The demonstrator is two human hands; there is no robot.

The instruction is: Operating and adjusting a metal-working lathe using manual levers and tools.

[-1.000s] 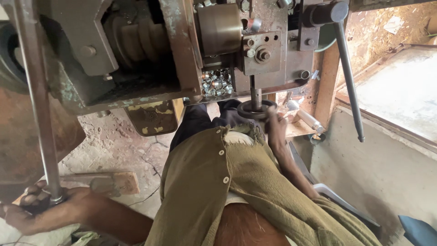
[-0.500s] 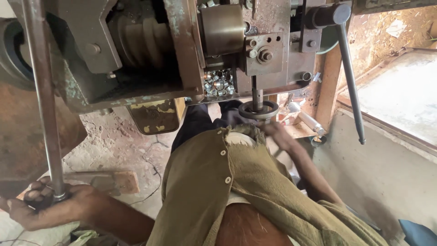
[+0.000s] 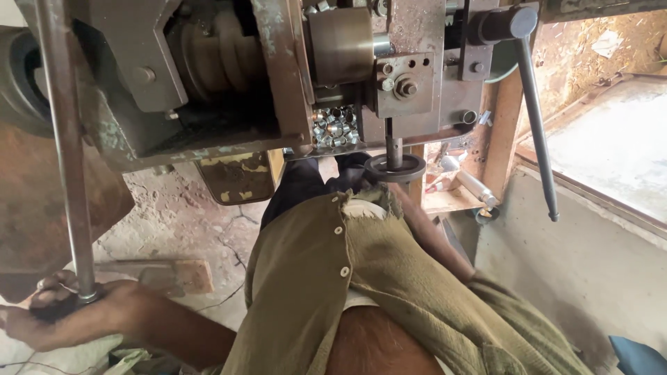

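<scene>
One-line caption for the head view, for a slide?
Left hand grips a press's long lever rod; right hand hidden below the punch.

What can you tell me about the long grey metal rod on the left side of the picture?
The long grey metal rod is thin, round and dull, with worn marks. It stands nearly upright, running from the top edge, in front of the rusty machine body, down to a dark knob at its lower end. The left hand is wrapped around that end. Its top is out of view.

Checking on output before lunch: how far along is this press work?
Done: a pile of small shiny metal rings lies on the machine's shelf. In hand: the left hand grips the long lever's lower end; a dark ring sits under the vertical rod. The right hand is hidden. What's left can't be judged.
</scene>
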